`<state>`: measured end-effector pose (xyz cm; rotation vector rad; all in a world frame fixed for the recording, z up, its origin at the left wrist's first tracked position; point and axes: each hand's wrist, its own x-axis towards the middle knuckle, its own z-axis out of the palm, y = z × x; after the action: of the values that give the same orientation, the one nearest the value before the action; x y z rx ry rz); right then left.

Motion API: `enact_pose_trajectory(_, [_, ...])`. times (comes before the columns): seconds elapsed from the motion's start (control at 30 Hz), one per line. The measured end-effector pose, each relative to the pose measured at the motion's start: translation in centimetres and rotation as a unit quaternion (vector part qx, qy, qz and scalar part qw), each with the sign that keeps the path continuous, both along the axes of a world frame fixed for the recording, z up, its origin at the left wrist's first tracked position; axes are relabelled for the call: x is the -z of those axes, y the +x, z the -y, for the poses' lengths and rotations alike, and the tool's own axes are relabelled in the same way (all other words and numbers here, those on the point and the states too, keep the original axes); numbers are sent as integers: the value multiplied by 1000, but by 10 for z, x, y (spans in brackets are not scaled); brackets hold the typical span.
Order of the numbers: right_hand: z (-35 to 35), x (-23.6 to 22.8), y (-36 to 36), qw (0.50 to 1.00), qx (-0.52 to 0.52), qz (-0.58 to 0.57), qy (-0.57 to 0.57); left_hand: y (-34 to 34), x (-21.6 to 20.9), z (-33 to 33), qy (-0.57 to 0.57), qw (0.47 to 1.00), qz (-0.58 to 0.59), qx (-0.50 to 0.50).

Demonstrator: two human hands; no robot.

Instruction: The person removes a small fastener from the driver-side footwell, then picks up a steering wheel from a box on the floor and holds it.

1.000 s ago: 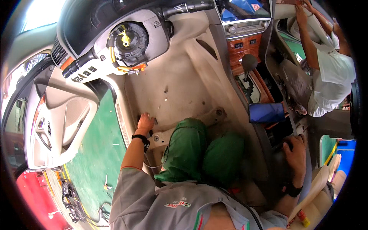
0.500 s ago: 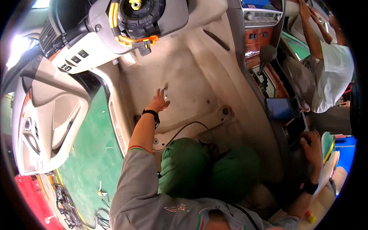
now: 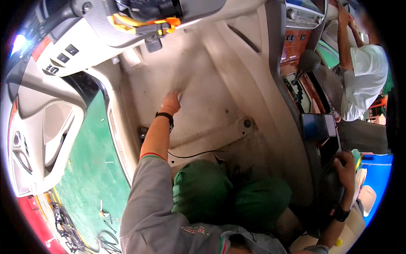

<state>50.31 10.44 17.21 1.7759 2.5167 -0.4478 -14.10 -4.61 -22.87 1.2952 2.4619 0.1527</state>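
Note:
My left hand (image 3: pixel 171 102) reaches down to the beige carpet (image 3: pixel 203 103) of a car's driver footwell. Its fingers are drawn together, and a small pale bit shows by the fingertips, too small to name. A black band circles that wrist. To the right, my right hand (image 3: pixel 346 167) rests on the dark centre console armrest (image 3: pixel 327 186), fingers bent over it and holding nothing that I can see. Near that hand, a phone-like device (image 3: pixel 317 126) with a dark screen lies on the console behind the gear lever (image 3: pixel 308 62).
Above hangs the steering column with yellow and orange wiring (image 3: pixel 163 26). An open door (image 3: pixel 50 135) stands left over a green floor (image 3: pixel 91 156). My green-clad knees (image 3: pixel 203 184) are at the carpet's near edge, by a thin black cable (image 3: pixel 194 155). Another person (image 3: pixel 366 80) works at the right.
My left hand's spread fingers have drawn together at the carpet. The view has shifted, lowering less of the steering column into sight. My right hand stays on the armrest.

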Motion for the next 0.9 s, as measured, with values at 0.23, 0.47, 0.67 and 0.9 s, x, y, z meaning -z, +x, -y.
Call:
enact_pose_trajectory(0.23, [-2,5,16,998,56,-15,-16,21,5,19,24,998,6,-51])
enact_pose_trajectory(0.47, [-10,4,19,997,59,-22,-43,28,-7,81,-4,996,19,-82])
enact_pose_trajectory(0.67, [-12,0,19,997,35,-38,-51,38,16,126,128,990,-20,-48])
enact_pose_trajectory(0.9, [9,-18,-13,986,82,-146,-8,46,20,133,156,985,-21,-69])
